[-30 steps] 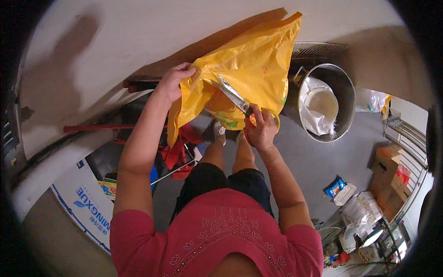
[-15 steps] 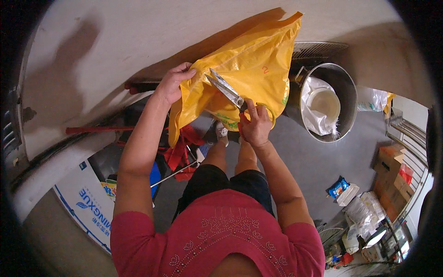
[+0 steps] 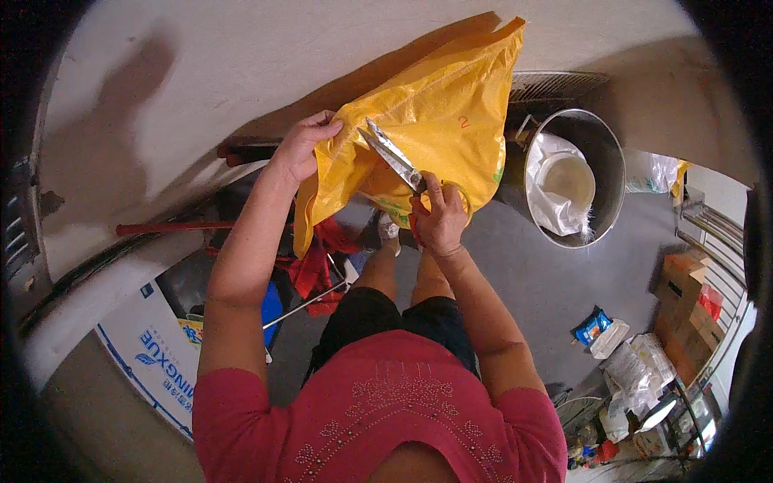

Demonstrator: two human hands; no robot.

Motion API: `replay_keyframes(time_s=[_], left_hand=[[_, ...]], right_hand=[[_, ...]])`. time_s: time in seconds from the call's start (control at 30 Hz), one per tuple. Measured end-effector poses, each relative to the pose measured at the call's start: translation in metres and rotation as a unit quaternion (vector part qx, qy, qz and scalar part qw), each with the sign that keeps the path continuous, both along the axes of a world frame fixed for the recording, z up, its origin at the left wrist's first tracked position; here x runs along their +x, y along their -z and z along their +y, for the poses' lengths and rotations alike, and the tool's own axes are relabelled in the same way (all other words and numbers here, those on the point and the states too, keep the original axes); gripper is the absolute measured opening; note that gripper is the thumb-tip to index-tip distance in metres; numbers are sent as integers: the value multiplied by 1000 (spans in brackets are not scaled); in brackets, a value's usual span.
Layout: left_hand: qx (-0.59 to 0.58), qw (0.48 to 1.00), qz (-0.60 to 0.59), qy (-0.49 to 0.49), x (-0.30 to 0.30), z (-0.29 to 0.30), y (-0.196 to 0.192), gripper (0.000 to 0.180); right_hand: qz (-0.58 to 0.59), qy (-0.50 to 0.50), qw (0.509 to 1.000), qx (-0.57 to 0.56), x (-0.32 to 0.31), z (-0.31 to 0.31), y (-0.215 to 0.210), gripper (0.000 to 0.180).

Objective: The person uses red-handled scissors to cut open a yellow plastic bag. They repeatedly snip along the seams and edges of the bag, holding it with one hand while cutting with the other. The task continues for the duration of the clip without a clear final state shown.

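Note:
A shiny yellow woven sack [image 3: 435, 105] hangs spread out in front of me, its far corner reaching up to the right. My left hand [image 3: 306, 145] pinches the sack's left edge between thumb and fingers. In my right hand [image 3: 440, 219] is a pair of scissors [image 3: 396, 158], my fingers closed round the handles. The blades are parted and point up and left over the sack, their tips a short way right of my left hand. Whether the sack's material lies between the blades, I cannot tell.
To the right stands a tall metal bin [image 3: 616, 185] with a white sack and a pale round vessel inside. Cardboard boxes [image 3: 680, 302] and plastic bags [image 3: 632, 378] lie farther right. Red folded material [image 3: 310, 270] and a white printed panel [image 3: 149, 346] are on the left.
My right hand and the scissors have shifted very slightly to the left. The left hand keeps its hold on the sack's edge.

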State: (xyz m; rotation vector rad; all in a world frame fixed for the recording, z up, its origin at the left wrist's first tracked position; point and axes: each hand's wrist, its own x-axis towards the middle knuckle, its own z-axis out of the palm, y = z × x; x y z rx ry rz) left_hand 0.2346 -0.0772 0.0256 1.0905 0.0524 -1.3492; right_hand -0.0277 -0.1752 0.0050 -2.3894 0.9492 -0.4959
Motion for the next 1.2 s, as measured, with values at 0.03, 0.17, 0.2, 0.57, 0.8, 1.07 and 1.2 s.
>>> replay_keyframes(time_s=[0.03,0.17,0.2,0.57,0.8,1.07,1.2], left_hand=[[4,1000,4,-4,0,1,2,14],[0,999,30,-19,-3,1,11,15],[-4,999,39,-23,-5,-1,10,15],[30,999,3,-29,-11,-14,-4,11],[43,999,-22,-17,-10,-29,-16,17],[46,999,11,-17,-7,-18,-6,17],[31,999,5,-11,-8,-18,6,20]], right_hand=[[-6,7,1000,8,1,3,0,53],[-62,12,992,109,6,20,22,59],[-75,13,989,130,8,24,27,61],[-89,8,991,96,22,11,16,62],[-144,-35,816,559,15,13,-2,69],[-49,-51,996,59,14,-27,3,47],[-47,-47,997,49,17,-24,10,53]])
